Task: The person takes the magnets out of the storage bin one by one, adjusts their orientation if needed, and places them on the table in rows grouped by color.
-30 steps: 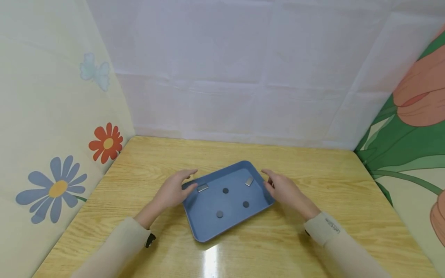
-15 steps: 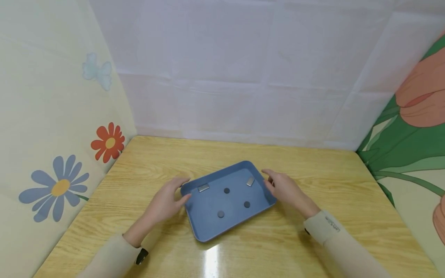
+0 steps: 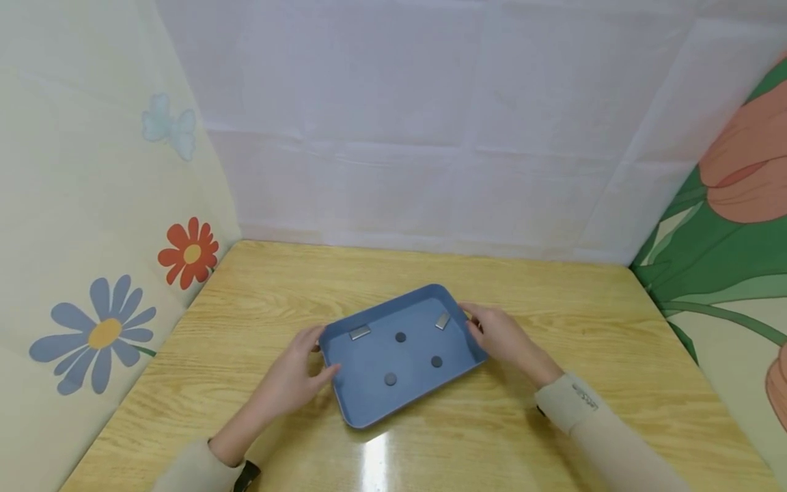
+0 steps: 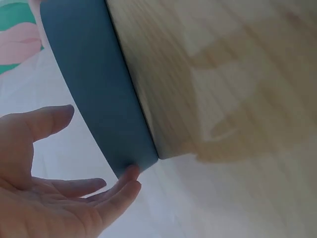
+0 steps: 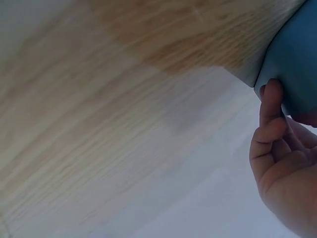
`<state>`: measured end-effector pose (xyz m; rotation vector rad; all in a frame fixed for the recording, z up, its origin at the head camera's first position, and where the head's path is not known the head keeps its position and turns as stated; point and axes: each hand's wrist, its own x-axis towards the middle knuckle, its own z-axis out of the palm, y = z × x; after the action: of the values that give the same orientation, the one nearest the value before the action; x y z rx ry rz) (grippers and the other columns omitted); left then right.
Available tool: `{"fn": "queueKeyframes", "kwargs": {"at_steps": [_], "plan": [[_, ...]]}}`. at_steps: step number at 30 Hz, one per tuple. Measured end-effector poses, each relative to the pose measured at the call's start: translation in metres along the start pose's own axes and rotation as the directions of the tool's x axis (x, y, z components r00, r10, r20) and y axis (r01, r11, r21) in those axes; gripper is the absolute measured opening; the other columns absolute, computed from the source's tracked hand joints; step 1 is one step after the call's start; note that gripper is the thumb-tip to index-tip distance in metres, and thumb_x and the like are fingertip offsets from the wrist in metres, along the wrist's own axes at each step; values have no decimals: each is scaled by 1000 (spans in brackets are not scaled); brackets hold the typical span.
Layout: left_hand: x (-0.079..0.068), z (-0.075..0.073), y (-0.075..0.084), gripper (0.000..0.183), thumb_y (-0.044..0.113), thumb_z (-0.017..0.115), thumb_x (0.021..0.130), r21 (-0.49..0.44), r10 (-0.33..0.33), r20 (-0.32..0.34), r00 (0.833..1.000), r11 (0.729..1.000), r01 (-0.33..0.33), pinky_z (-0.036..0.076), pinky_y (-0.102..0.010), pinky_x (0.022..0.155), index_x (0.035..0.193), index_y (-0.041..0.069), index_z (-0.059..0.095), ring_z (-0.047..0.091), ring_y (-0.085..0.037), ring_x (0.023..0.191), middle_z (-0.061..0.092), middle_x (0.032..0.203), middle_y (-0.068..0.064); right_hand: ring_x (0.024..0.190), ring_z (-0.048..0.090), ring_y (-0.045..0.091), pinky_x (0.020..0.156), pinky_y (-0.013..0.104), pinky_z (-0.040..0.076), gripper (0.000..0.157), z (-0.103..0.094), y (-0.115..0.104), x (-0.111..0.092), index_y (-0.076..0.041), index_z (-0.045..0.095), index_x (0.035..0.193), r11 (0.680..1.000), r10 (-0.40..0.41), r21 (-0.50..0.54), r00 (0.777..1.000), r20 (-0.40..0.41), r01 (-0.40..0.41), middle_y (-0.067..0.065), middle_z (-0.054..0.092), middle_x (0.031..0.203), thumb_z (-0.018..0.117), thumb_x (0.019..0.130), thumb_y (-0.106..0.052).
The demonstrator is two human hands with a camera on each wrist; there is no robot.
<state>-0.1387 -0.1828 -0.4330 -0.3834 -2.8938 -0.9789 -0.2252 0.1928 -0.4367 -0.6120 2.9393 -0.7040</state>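
A blue rectangular tray lies at a slant on the table. Inside are three dark round discs, one being the nearest disc, and two small silvery blocks: a left block and a right block. My left hand is at the tray's left end, its thumb reaching over the rim and spread from the fingers; in the left wrist view its fingertips touch the outer wall near a corner. My right hand pinches the right end wall, with a finger outside and the thumb inside.
The wooden table extends around the tray on every side. A pale cloth backdrop rises behind it, with a flower-printed cloth at the left and a tulip-printed cloth at the right.
My left hand has drawn back left and lower along the tray's left end, with fingers now at the outer wall. The right hand has closed in on the right wall. The tray has barely moved.
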Motion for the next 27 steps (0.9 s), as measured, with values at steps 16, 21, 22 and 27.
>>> {"fn": "queueKeyframes", "kwargs": {"at_steps": [16, 21, 22, 27], "plan": [[1, -6, 8, 89, 19, 83, 87, -2, -26, 110, 994, 1000, 27, 44, -62, 113, 152, -16, 34, 46, -54, 141, 34, 159, -36, 66, 52, 9, 56, 21, 46, 45, 0, -3, -1, 1, 54, 147, 1000, 8, 18, 1000, 13, -8, 6, 69, 87, 59, 102, -4], [3, -8, 8, 90, 20, 83, 88, -9, -29, 135, 990, 999, 31, 43, -63, 114, 154, -15, 32, 44, -54, 142, 32, 161, -36, 63, 49, 9, 54, 21, 43, 45, 0, -4, -1, 1, 54, 147, 1000, 10, 24, 1000, 11, -11, 3, 64, 80, 58, 103, -3], [3, -8, 7, 90, 20, 83, 88, -8, -26, 136, 990, 1000, 28, 43, -63, 114, 154, -15, 32, 44, -54, 142, 31, 161, -36, 63, 49, 9, 54, 20, 42, 45, 1, -3, -1, 2, 54, 147, 1000, 6, 21, 1000, 9, -7, 3, 63, 79, 58, 102, -3], [8, -10, 0, 89, 20, 82, 88, -11, 2, 133, 991, 1000, -1, 43, -63, 114, 153, -16, 33, 42, -54, 143, 32, 161, -36, 62, 48, 9, 54, 21, 41, 45, 2, -4, 0, 4, 54, 146, 1000, 1, 18, 1000, 1, -1, 3, 61, 76, 58, 101, -1]]}}
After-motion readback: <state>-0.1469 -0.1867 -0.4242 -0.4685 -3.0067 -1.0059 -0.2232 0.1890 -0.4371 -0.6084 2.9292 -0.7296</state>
